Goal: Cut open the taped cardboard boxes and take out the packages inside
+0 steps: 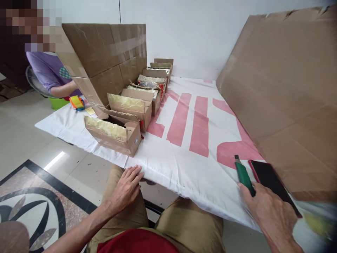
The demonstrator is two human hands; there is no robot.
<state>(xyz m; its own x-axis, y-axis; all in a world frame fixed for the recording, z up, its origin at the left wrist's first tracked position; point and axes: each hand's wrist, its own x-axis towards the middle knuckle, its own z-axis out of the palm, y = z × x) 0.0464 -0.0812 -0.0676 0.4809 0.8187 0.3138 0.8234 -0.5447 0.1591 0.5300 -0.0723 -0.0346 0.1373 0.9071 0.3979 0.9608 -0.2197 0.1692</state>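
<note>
At the far left, a co-worker in a purple sleeve [44, 72] sits beyond the table corner, one forearm partly hidden by a tall carton [105, 52]. A multicoloured roll [77, 102] lies on the table near that forearm. The carton stands upright between the co-worker and a row of small open boxes [134, 140]; the row extends from near the front edge toward the wall, with yellowish tape on several flaps. The left hand [129, 186] rests palm down at the table's front edge, fingers extended close together, gripping nothing. To its right, a white cloth [213, 179] with pink printing covers the table. The green cutter [244, 177] is located over the cloth near the front right. Its long axis runs from front to back, inclined slightly left; the dark tip points away from the person. The right hand [273, 207] holds the near end between thumb and forefinger; the other fingers cannot be distinguished. A phone [273, 182] lies just right of the cutter, partly behind this hand. A large cardboard panel [292, 98] leans beyond the phone, limiting clearance on the right.
</note>
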